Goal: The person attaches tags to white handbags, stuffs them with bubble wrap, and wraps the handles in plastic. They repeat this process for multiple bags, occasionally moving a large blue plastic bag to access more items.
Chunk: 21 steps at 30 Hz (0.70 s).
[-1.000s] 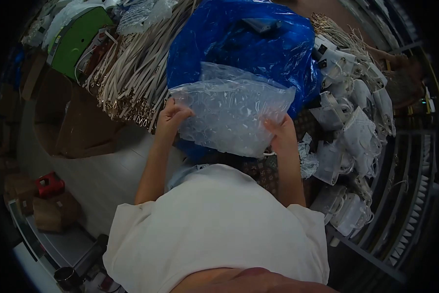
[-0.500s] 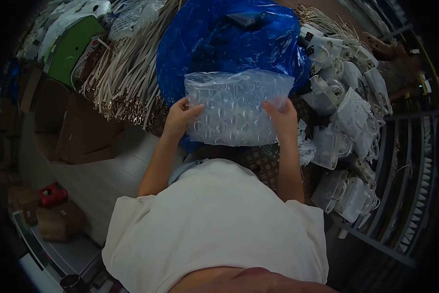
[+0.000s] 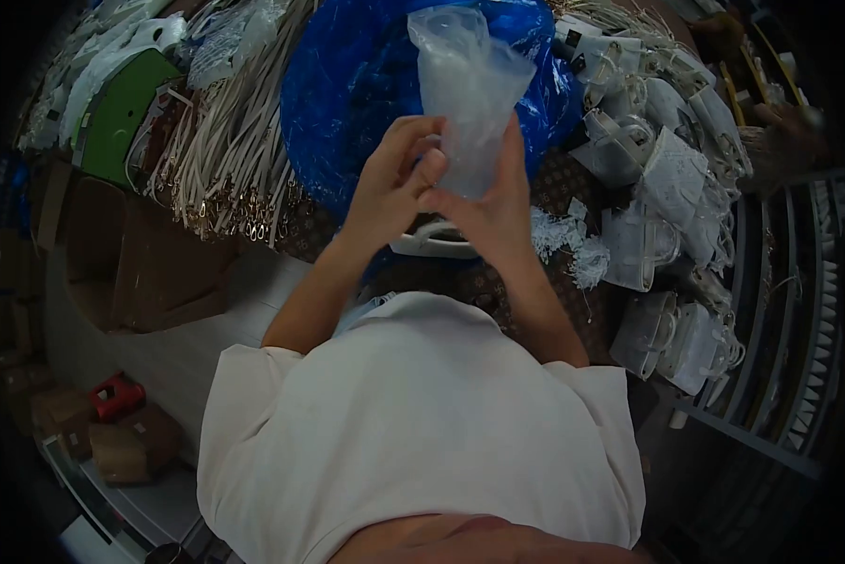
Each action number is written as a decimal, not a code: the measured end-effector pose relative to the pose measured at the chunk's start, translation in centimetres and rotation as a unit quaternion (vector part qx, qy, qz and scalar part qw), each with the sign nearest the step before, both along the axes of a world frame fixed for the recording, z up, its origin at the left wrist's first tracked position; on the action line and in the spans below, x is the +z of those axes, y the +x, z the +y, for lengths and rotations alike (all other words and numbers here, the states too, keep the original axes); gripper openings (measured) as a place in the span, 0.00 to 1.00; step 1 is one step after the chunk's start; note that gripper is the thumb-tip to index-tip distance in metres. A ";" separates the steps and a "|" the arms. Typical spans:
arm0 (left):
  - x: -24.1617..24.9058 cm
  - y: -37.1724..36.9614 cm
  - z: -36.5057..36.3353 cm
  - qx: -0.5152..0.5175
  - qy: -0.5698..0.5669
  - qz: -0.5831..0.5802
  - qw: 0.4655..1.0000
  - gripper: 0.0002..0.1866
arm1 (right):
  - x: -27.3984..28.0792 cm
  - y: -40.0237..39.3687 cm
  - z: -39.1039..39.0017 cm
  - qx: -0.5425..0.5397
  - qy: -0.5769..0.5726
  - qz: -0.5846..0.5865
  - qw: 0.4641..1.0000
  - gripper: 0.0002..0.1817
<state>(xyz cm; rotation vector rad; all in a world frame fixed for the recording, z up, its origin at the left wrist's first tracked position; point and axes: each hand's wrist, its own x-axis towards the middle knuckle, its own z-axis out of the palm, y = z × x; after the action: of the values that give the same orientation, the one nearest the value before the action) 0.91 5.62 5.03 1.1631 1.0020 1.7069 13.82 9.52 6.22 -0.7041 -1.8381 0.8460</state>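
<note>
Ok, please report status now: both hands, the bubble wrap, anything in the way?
Left hand and right hand both grip the bubble wrap, bunched upright. Blue plastic bag behind it. Nothing between the hands.

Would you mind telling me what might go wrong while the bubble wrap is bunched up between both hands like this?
1. The bubble wrap is pinched only at its lower end by the left hand and right hand, so it might slip or unfurl.
2. It stands over the blue plastic bag, hiding what lies behind.
3. The white bags piled close by could be knocked.
</note>
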 end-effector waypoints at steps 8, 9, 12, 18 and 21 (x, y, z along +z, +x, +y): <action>-1.4 -3.5 -1.5 -0.100 0.009 0.182 0.978 0.11 | -0.3 6.0 3.0 -0.163 0.043 -0.088 0.982 0.32; -2.3 -3.9 -1.8 -0.100 0.008 0.180 0.978 0.11 | -0.3 7.4 3.5 -0.197 0.035 -0.037 0.979 0.29; -6.8 -3.9 -2.6 -0.093 -0.176 0.299 0.933 0.10 | 0.7 10.5 3.0 -0.214 -0.058 0.071 0.973 0.26; -12.9 -2.2 -1.9 -0.029 -0.031 0.525 0.850 0.39 | 0.0 11.1 1.5 -0.150 0.025 -0.102 0.983 0.24; -11.2 -2.7 -2.1 -0.090 -0.143 0.468 0.867 0.54 | -1.9 8.7 1.7 0.065 0.125 -0.257 0.956 0.23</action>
<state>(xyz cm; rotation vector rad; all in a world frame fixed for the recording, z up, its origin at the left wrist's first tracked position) -1.74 3.57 -6.12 1.8478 1.5756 0.7391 22.52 11.23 4.27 -0.6874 -2.4285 0.5225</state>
